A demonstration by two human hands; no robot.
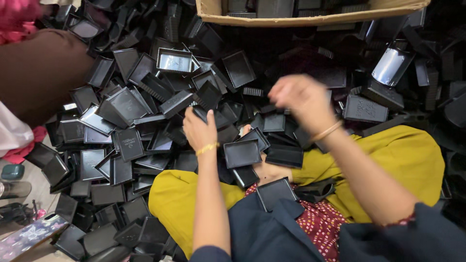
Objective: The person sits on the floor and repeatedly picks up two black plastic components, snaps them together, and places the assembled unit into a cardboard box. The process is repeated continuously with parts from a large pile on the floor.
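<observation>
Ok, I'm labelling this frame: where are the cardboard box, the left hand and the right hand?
cardboard box (310, 19), head view, front wall.
left hand (199, 131), head view, back of hand.
right hand (303, 99), head view, blurred back of hand.

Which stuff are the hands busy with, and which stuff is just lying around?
Busy with:
- left hand, reaching into the black trays
- right hand, raised and blurred, so any grip is unclear
- heap of black plastic trays
- cardboard box with more black pieces inside

Just lying around:
- patterned phone
- pink cloth
</observation>
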